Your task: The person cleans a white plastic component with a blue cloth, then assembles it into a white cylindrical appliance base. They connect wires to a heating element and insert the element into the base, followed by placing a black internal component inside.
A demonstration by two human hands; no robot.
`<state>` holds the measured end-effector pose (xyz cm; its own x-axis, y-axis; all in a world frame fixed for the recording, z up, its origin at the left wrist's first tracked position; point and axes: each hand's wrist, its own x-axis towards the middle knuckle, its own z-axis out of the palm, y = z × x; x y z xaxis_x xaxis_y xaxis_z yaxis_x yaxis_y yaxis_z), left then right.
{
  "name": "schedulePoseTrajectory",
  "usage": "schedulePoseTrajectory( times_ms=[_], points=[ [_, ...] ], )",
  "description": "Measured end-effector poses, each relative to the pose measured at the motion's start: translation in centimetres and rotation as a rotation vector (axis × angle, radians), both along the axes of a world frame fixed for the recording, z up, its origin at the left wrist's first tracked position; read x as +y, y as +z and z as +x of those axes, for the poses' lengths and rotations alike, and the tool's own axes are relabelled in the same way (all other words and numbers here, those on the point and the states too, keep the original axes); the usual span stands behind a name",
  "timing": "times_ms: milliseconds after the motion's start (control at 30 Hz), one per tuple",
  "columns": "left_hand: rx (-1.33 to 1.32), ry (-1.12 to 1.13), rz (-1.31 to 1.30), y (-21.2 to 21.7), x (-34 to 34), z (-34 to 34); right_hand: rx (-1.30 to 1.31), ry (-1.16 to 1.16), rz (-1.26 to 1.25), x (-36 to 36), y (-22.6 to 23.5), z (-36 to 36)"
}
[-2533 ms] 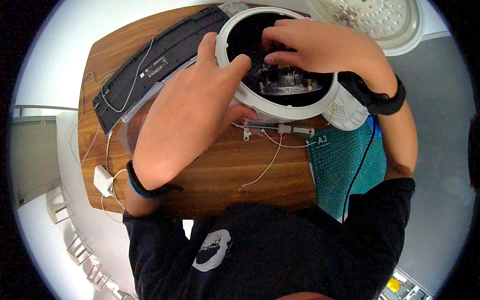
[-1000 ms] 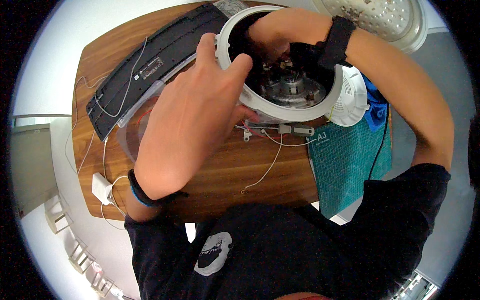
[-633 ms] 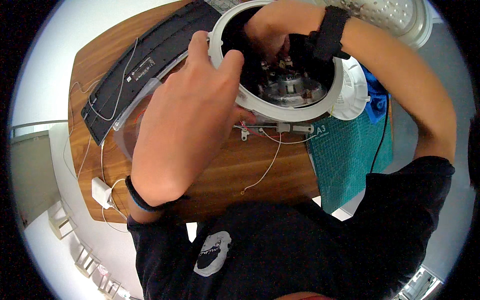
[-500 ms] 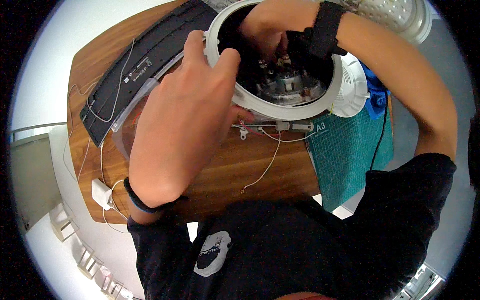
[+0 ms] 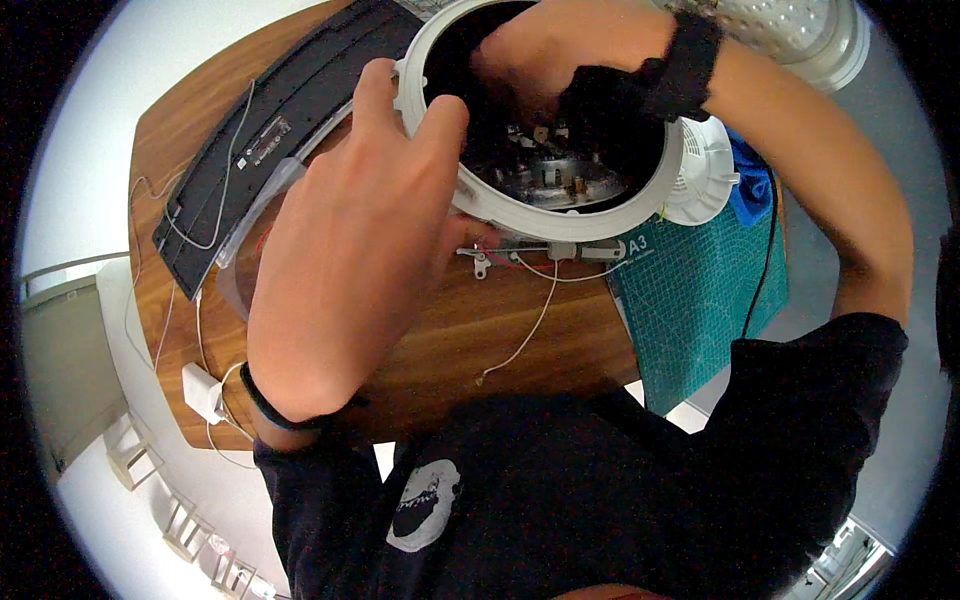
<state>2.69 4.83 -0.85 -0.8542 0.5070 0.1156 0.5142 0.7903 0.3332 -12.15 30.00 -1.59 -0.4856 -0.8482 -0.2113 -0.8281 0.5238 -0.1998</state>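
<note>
A round white appliance housing stands at the far side of the table, its open mouth facing me. Metal parts show in its dark interior. My left hand grips the near-left side of the housing, with fingers at and over the rim. My right hand reaches into the opening from the right; its fingertips are lost in shadow, so what they touch is hidden. Just below the rim lie a grey-handled tool and a white wire with a small end piece.
A black panel like an upturned keyboard lies at left, with a thin cable over it. On the right are a white vented round cover, a blue cloth and a green cutting mat. A white charger sits near the left edge.
The right wrist has shifted a little to the right, with the hand still inside the housing. The housing has tilted slightly, and its inner metal parts appear lower and farther left.
</note>
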Motion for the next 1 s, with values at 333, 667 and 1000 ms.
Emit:
schedulePoseTrajectory(
  times_ms=[333, 667, 1000],
  points=[
    [0.056, -0.032, 0.062, -0.3, -0.3, -0.1, -0.227, -0.179, 0.41, 0.0, 4.9, 1.7],
    [0.059, -0.064, 0.121, -0.5, -0.3, -0.3, -0.137, -0.202, 0.324, 1.3, 0.2, 1.1],
    [0.014, -0.074, 0.113, -0.4, -0.5, -0.4, -0.205, -0.137, 0.436, -0.3, -0.1, -0.6]
  ],
)
